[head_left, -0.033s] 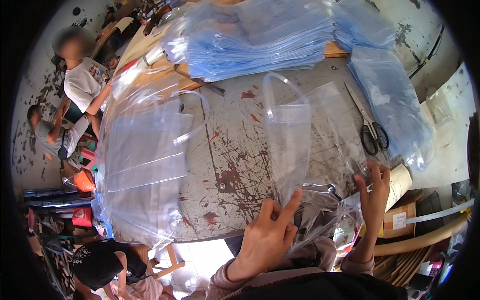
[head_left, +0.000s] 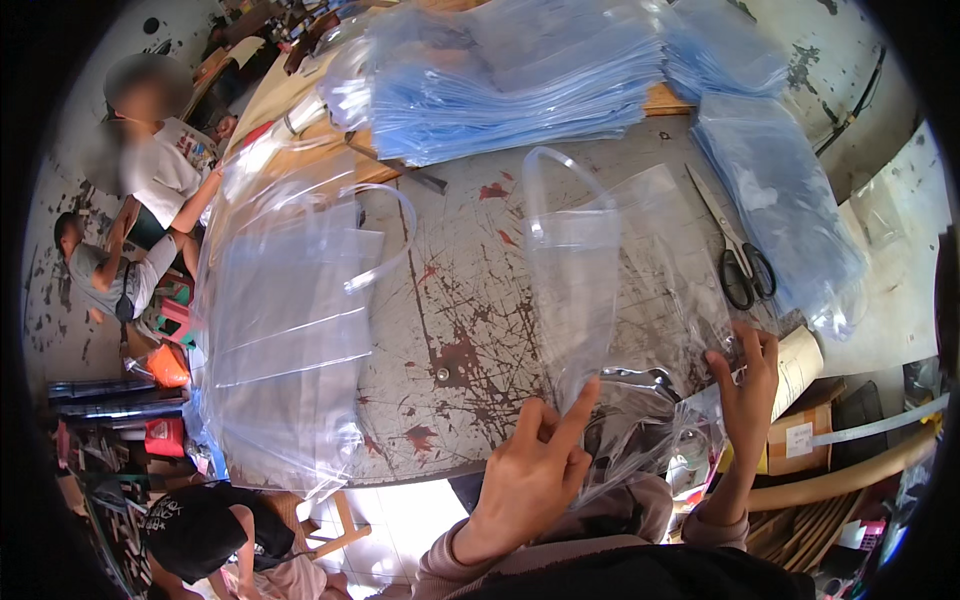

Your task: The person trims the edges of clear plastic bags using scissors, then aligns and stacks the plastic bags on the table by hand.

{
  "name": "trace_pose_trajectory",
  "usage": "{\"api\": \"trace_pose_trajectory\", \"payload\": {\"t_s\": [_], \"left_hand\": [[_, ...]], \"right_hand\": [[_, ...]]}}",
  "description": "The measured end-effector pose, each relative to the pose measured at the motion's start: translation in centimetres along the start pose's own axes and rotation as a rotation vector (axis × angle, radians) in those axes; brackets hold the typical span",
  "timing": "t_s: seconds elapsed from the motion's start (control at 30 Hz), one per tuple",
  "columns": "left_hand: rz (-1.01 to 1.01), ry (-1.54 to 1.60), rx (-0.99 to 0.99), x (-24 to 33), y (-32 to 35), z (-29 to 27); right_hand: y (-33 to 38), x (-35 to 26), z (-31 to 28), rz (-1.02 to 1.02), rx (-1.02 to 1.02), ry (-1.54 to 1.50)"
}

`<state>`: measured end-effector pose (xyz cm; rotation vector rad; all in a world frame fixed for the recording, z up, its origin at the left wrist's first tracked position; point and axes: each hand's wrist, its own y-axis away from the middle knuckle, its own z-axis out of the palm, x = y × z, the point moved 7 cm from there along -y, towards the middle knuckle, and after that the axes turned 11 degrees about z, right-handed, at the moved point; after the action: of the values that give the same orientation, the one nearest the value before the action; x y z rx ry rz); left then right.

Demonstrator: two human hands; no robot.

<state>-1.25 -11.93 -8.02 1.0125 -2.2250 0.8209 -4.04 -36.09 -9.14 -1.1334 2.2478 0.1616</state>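
A clear plastic bag [head_left: 600,270] with a loop handle lies on the scratched, paint-stained table [head_left: 460,300], its lower end hanging over the near edge. My left hand [head_left: 540,470] grips that lower end, index finger stretched up along the plastic. My right hand [head_left: 745,385] holds the bag's lower right corner at the table edge. To the left sits a pile of similar clear bags [head_left: 290,330] with handles.
Stacks of blue-tinted plastic sheets [head_left: 510,80] fill the far side and the right [head_left: 780,190]. Black-handled scissors [head_left: 740,260] lie right of the bag. People sit at the left [head_left: 150,170], and one in a black shirt [head_left: 200,530] is below. A cardboard box [head_left: 800,430] is at the right.
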Motion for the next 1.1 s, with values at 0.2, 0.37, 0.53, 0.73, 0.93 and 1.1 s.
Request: {"api": "trace_pose_trajectory", "payload": {"t_s": [0.2,0.37,0.53,0.73,0.93,1.1], "left_hand": [[-0.059,0.076,0.237,-1.1,2.0,-1.1],[-0.084,0.556,0.459,-0.7,2.8,0.3],[0.105,0.591,0.195,2.2,1.0,2.1],[0.067,0.583,0.133,2.6,0.2,2.5],[0.129,0.543,0.022,3.3,0.3,3.1],[0.086,0.462,0.051,2.9,1.3,2.9]], "right_hand": [[-1.1,2.7,-2.1,0.226,-0.129,-0.651],[-5.7,5.0,-12.1,0.037,0.356,-0.490],[-12.0,8.0,-22.4,-0.090,0.605,-0.510],[-9.9,13.3,-24.5,-0.187,0.924,-0.998],[-19.5,7.1,-8.1,-0.108,0.126,-1.442],[-22.4,0.5,2.2,0.184,0.018,-1.847]]}}
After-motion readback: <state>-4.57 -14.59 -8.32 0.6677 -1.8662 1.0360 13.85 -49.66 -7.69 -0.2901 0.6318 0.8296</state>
